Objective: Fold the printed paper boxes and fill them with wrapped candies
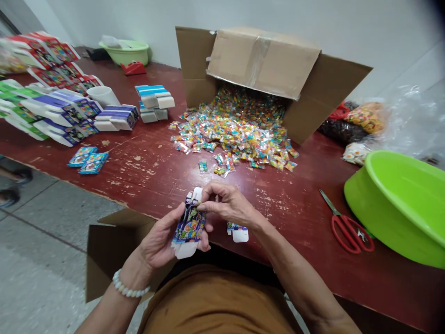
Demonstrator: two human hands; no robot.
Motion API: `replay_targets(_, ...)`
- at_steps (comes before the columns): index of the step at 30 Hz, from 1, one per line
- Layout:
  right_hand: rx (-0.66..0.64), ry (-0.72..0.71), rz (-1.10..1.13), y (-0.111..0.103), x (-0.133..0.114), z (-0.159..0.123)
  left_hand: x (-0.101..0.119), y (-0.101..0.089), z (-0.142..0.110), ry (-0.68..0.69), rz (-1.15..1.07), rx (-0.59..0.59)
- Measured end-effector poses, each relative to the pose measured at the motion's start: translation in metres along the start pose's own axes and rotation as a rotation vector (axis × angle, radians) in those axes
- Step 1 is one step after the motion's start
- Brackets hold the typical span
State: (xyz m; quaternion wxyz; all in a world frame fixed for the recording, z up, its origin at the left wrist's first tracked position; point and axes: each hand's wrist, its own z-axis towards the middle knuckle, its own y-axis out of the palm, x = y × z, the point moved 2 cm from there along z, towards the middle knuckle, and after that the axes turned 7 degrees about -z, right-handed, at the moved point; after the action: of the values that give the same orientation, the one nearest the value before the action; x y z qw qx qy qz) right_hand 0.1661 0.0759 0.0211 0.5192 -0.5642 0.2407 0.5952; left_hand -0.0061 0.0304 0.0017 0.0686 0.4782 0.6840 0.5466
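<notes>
A small purple printed carton [187, 228] lies in my left hand [162, 239], its white end flaps sticking out at both ends. The left fingers wrap around its sides. At the carton's upper end, my right hand [231, 202] pinches the edge beside a raised white flap; whether anything small is between those fingertips is hidden. Another purple carton [238, 232] lies on the table partly under my right forearm. Beyond my hands is a heap of small wrapped candies [239, 134], spilling from a cardboard box [264, 60] on its side.
Red-handled scissors [351, 232] lie beside a green basin [392, 208] at right. Stacked purple cartons [69, 111] and two blue boxes [88, 161] are at left, near a tape dispenser [134, 68]. An open cardboard box [111, 255] stands below the table edge [139, 209].
</notes>
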Motion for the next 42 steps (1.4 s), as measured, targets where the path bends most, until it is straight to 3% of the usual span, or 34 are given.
replay_targets(2,-0.033,0.032,0.219,-0.01,0.003,-0.003,0.006,-0.006,0.002,0.021,-0.066,0.06)
replay_targets(4,-0.062,0.081,0.294,-0.023,0.01,-0.007,0.013,-0.015,0.003,0.073,-0.114,0.165)
replay_targets(6,-0.085,0.156,0.141,-0.036,0.02,-0.011,0.018,-0.022,0.003,0.106,-0.126,0.218)
replay_targets(8,-0.022,0.189,-0.152,-0.043,0.027,-0.013,0.019,-0.025,0.002,0.109,-0.103,0.192)
replay_targets(11,0.111,0.045,-0.433,-0.031,0.023,-0.01,0.016,-0.023,0.001,0.137,-0.024,0.165)
replay_targets(14,0.089,-0.185,-0.478,-0.001,0.007,-0.005,0.008,-0.02,0.0,0.179,0.097,0.174)
replay_targets(17,0.034,-0.275,-0.536,0.018,-0.004,-0.001,0.001,-0.018,-0.001,0.172,0.243,0.154)
replay_targets(21,0.006,-0.202,-0.468,0.02,-0.002,-0.004,-0.002,-0.017,0.0,0.15,0.283,0.159)
replay_targets(24,0.109,-0.159,-0.437,0.021,0.002,-0.01,-0.002,-0.014,0.003,0.144,0.232,0.171)
replay_targets(27,0.184,-0.176,-0.463,0.025,0.004,-0.014,-0.001,-0.007,0.004,0.157,0.173,0.205)
replay_targets(35,0.191,-0.173,-0.439,0.024,0.001,-0.011,-0.007,0.001,0.001,0.176,0.129,0.267)
replay_targets(39,0.073,-0.142,-0.5,0.019,-0.007,-0.008,-0.009,-0.004,0.001,0.178,0.268,0.19)
replay_targets(42,-0.059,-0.126,-0.441,0.015,-0.01,-0.008,-0.007,-0.005,-0.002,0.101,0.41,0.138)
